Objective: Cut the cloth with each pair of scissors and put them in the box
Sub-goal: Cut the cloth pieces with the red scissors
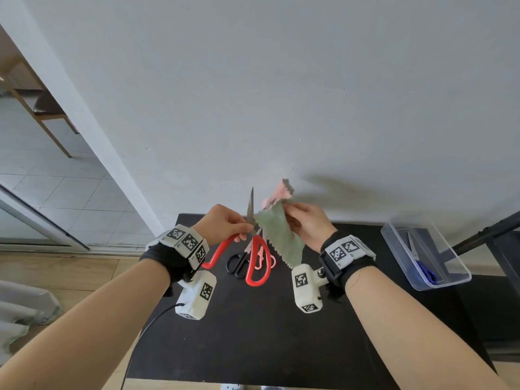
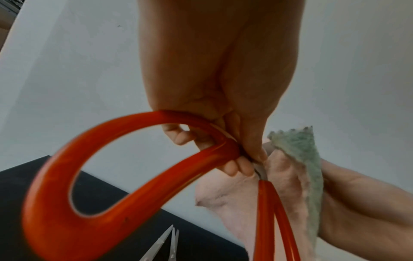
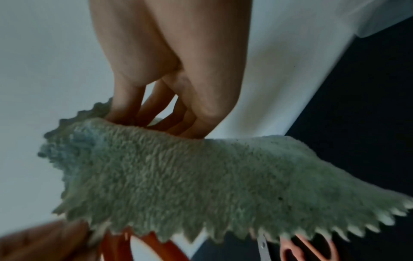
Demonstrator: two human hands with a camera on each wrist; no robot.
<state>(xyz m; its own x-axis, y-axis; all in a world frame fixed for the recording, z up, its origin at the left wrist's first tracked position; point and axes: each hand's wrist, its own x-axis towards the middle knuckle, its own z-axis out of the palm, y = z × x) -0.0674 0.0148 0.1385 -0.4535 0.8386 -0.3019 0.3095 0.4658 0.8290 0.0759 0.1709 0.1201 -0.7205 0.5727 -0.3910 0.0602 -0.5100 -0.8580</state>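
Observation:
My left hand (image 1: 243,229) grips large red-handled scissors (image 1: 256,263) close to the pivot, blades pointing up and handle loops hanging down. In the left wrist view its fingers (image 2: 232,167) curl round the red handle (image 2: 55,203). My right hand (image 1: 291,213) pinches the upper part of a green and pink cloth (image 1: 281,235) with zigzag edges, held up beside the blades. The cloth's left edge touches the blades; whether it lies between them is hidden. From the right wrist, the cloth (image 3: 178,176) hangs below the pinching fingers (image 3: 138,106).
Black-handled scissors (image 1: 237,263) and pink-handled scissors (image 1: 264,258) lie on the black table (image 1: 253,333) under the hands. A clear plastic box (image 1: 455,273) at the table's right edge holds blue-handled scissors (image 1: 425,270). A white wall stands close behind.

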